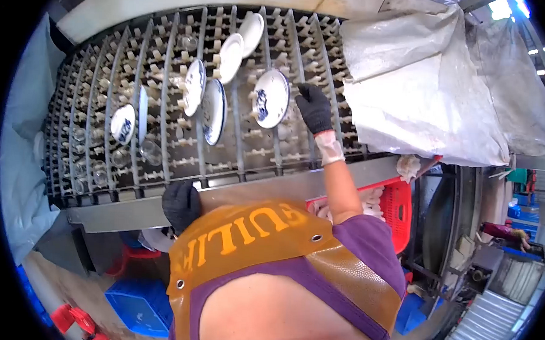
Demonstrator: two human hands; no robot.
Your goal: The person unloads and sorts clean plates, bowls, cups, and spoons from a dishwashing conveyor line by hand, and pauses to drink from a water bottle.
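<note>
My right hand point(314, 109), in a black knit glove with a clear plastic cuff, is over the pegged conveyor rack point(182, 160). Its fingers are bent with a small gap between them, and nothing shows in them. Just left of it stands a white plate with a blue pattern point(271, 99), apart from the fingertips. My left hand point(181, 205), also black-gloved, is at the rack's front metal edge; its fingertips are hidden. Between the pegs stand more plates: a blue-rimmed one point(213, 111), a patterned one point(194, 87), a plain white one point(231, 58) and others.
Several clear glasses point(150, 152) sit among the pegs at left. A white plastic sheet point(422, 85) covers the rack's right end. Below the edge are a red basket point(397, 215) holding white items and a blue bin point(139, 304). A metal roller track point(484, 325) lies at lower right.
</note>
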